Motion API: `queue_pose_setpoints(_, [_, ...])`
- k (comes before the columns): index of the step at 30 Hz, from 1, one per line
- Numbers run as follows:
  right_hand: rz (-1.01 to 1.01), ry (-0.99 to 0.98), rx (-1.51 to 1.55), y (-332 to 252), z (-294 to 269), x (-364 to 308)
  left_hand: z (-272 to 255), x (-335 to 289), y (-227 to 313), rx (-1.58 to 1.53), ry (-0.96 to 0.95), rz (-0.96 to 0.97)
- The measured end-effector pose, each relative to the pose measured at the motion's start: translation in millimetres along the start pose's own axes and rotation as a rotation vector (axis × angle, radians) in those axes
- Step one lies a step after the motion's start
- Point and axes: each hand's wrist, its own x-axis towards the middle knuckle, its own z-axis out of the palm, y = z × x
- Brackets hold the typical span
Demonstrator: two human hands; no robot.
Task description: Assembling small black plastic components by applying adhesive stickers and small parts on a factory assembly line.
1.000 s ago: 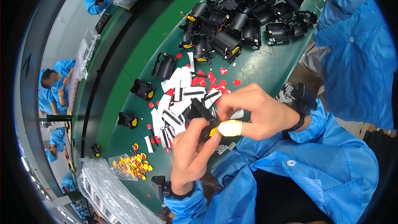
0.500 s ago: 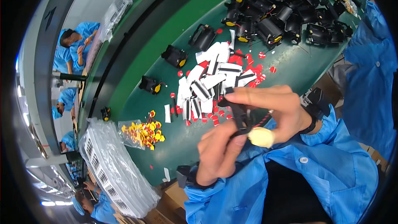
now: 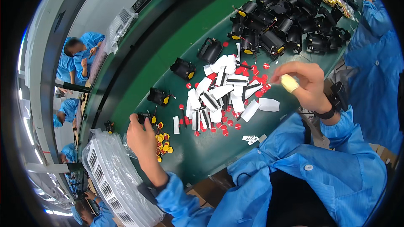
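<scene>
My left hand [image 3: 144, 139] has its fingers closed round a black plastic housing [image 3: 144, 117], mostly hidden by them, at the left of the green table [image 3: 198, 151]. Close by lie small yellow-and-red pieces [image 3: 164, 143]. On the right, my right hand [image 3: 310, 85] hovers with fingers curved and slightly apart, fingertips blurred; nothing shows between them. Its thumb wears a pale yellow finger cot [image 3: 289, 83]. Below and left of it spreads a heap of white slips [image 3: 221, 91], some with black strips, among red round stickers [image 3: 265, 87].
Three black housings stand in a slanting row, one here [image 3: 183, 68]. A large pile of black housings [image 3: 290, 29] fills the far right. A plastic-wrapped white tray [image 3: 111, 176] lies at the left edge. Co-workers in blue sit beyond; a blue sleeve [image 3: 376, 19] is at right.
My hands have parted: the left moved far left with the black housing, the right moved up and right, off it. White slips at the table's near side have come into view.
</scene>
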Motion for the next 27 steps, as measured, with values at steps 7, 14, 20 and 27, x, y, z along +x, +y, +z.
queue_pose_setpoints(7, [-0.033, 0.145, -0.192, 38, 20, -15, 7, -6, 142, -0.097, -0.246, 0.032])
queue_pose_setpoints(14, [0.154, 0.223, 0.099, 42, 14, -22, 27, 9, 162, 0.006, -0.400, 0.048])
queue_pose_setpoints(20, [0.168, 0.125, 0.185, 45, 6, -22, 46, 3, 137, -0.121, -0.182, 0.139])
queue_pose_setpoints(27, [0.211, 0.214, 0.359, 39, 6, -24, 32, 9, 125, -0.383, -0.142, 0.108])
